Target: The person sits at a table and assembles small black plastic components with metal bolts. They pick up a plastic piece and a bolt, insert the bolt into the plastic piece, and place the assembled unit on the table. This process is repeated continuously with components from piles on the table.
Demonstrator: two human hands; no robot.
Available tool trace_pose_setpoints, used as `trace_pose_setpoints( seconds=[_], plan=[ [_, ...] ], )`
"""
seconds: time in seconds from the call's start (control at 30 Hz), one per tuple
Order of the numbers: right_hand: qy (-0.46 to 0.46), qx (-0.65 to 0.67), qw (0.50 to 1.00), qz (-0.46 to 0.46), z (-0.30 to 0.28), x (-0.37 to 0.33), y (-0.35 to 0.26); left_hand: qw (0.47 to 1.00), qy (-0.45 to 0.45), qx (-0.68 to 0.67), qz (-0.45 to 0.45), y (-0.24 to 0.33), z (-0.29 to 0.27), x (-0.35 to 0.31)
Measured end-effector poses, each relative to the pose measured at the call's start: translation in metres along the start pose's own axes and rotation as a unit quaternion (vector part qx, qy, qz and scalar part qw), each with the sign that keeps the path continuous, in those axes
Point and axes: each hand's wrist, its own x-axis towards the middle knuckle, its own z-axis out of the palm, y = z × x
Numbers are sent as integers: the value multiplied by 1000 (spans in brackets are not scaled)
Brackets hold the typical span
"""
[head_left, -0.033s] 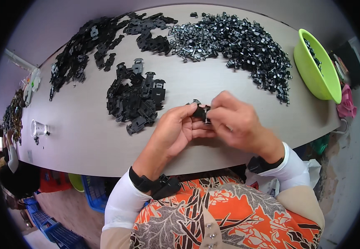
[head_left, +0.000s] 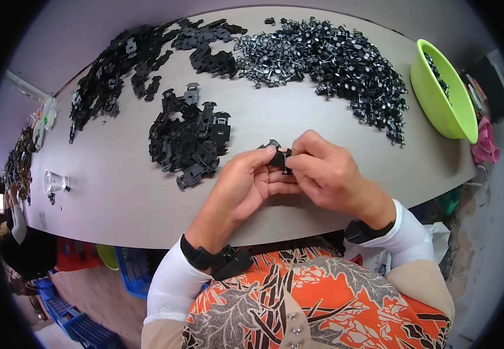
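Note:
My left hand [head_left: 245,177] holds a black plastic chassis [head_left: 273,153] between thumb and fingers, just above the table. At the chassis's right end, a small wheel axle [head_left: 286,163] with a metal shaft shows partly. Pinched over that end is my right hand [head_left: 329,173], its fingertips closed on the axle and covering much of it. Left of my hands lies a heap of similar black chassis [head_left: 189,138]. Beyond them spreads a big pile of wheel axles [head_left: 327,61], small black wheels with silvery faces and metal shafts.
More black chassis [head_left: 104,75] cover the far left of the table [head_left: 112,198]. A lime-green basin [head_left: 460,110] with dark parts stands at the right edge. A clear plastic cup [head_left: 53,180] is at the left. A co-worker's arm [head_left: 18,224] reaches in at far left.
My right hand has shifted slightly, its fingers pressed closer against the end of the chassis. The left hand keeps its hold in nearly the same place.

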Motion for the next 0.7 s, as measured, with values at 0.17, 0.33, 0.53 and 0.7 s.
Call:
trace_pose_setpoints(
  seconds=[0.17,0.33,0.53,0.7],
  plan=[
    [21,20,999,29,1,-5,1,999,-42,-2,-12,-1,-3,-6],
    [5,15,999,39,1,-7,-2,998,-33,42,27,-8,-5,-7],
    [-53,34,998,21,-3,-11,-7,991,-19,119,58,-18,-2,-14],
    [-7,42,999,8,5,-14,-21,983,-8,166,76,-15,3,-31]
  ],
)
